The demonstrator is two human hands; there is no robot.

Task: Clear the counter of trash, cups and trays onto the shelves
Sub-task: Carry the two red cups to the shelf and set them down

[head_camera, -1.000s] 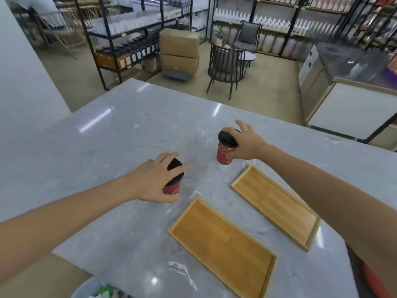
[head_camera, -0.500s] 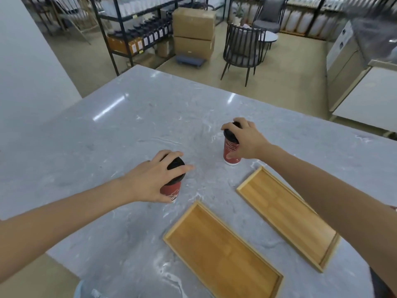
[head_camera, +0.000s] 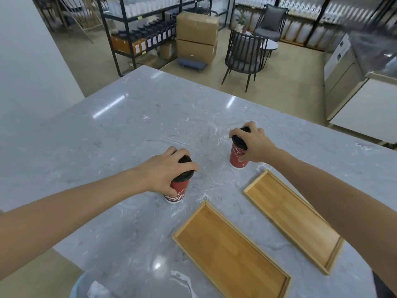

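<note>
While both cups are gripped from above, nothing appears cleared from the counter (head_camera: pixel 129 130) yet. The left hand (head_camera: pixel 165 171) is curled over the lid of the left cup (head_camera: pixel 177 190); the right hand (head_camera: pixel 253 145) is closed round the lid and side of the right cup (head_camera: pixel 236 154). Both cups seem to rest on the marble. Two wooden trays, the near tray (head_camera: pixel 231 252) below the left hand and the far tray (head_camera: pixel 294 220) below the right, are left untouched. Beyond the hands, shelves (head_camera: pixel 137 29), stacked boxes (head_camera: pixel 196 36) and a chair (head_camera: pixel 243 52) are seen on a beige floor. A pale bin (head_camera: pixel 86 284) is glimpsed under the left forearm.
</note>
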